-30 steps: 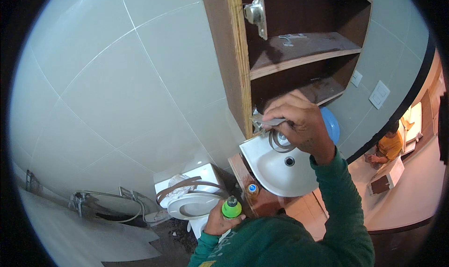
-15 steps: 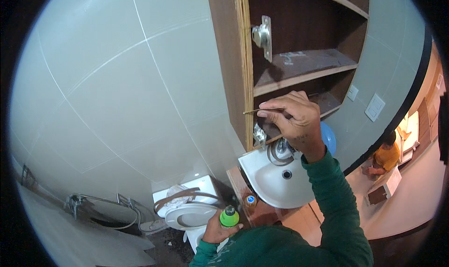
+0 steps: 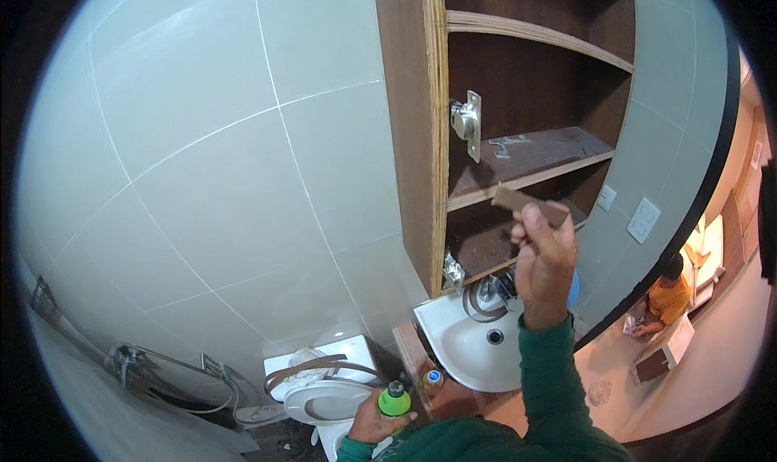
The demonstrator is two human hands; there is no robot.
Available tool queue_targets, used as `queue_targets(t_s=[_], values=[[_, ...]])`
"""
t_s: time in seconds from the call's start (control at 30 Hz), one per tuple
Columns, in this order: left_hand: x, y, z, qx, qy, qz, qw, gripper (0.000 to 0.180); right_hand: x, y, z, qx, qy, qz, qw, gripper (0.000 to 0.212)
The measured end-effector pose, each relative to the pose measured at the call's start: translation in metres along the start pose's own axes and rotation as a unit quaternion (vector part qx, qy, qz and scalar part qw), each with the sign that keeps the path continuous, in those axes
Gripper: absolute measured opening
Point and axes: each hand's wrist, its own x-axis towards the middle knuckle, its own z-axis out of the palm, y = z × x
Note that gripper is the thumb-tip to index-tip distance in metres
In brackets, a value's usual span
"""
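Note:
Between the thumb and fingers of my right hand point(image 3: 547, 261) is a short, flat brown strip point(image 3: 516, 200), raised in front of the lower shelves of an open wooden cabinet point(image 3: 438, 154). Its broad face shows, and its left end is near the cabinet's front left edge, where bare layered wood is visible. Low in the view, my left hand point(image 3: 367, 421) is wrapped round a bright green bottle point(image 3: 394, 403) with a dark top. Metal hinges point(image 3: 466, 124) are fixed inside the cabinet's left side.
Below the cabinet is a white sink point(image 3: 461, 357), with a blue-capped jar point(image 3: 433, 378) beside it. A long curled brown band point(image 3: 275, 379) lies across the toilet point(image 3: 312, 401). Tiled wall point(image 3: 202, 203) fills the left. Beyond the doorway at right, a person in yellow point(image 3: 670, 300) sits low.
My right hand has moved down and slightly right and has turned, so the strip that was edge-on now shows its broad face. The left hand still holds the bottle. The view has tilted upward.

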Motion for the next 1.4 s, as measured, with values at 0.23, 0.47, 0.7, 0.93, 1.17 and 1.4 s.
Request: queue_targets(t_s=[0.23, 0.47, 0.7, 0.93, 1.17, 1.4], values=[[0.007, 0.017, -0.004, 0.001, -0.018, -0.022, 1.000, 0.075, -0.039, -0.023, 0.029, -0.173, -0.023, -0.118, 0.977, 0.055], [-0.004, 0.026, -0.008, -0.099, -0.007, 0.034, 0.994, 0.074, 0.006, -0.121, 0.057, -0.391, -0.195, -0.440, 0.785, 0.021], [-0.001, -0.007, -0.017, -0.090, 0.020, 0.058, 0.994, 0.079, 0.096, -0.212, 0.168, -0.583, -0.462, -0.508, 0.435, 0.016], [0.008, -0.022, -0.008, -0.079, 0.030, 0.073, 0.994, 0.072, 0.100, -0.180, 0.185, -0.597, -0.528, -0.432, 0.423, 0.011], [-0.001, -0.006, -0.011, -0.140, 0.004, 0.053, 0.989, 0.069, 0.103, -0.173, 0.174, -0.611, -0.495, -0.427, 0.447, 0.016], [-0.004, -0.003, -0.020, -0.150, -0.001, 0.070, 0.986, 0.075, 0.113, -0.173, 0.169, -0.569, -0.446, -0.496, 0.481, 0.012]])
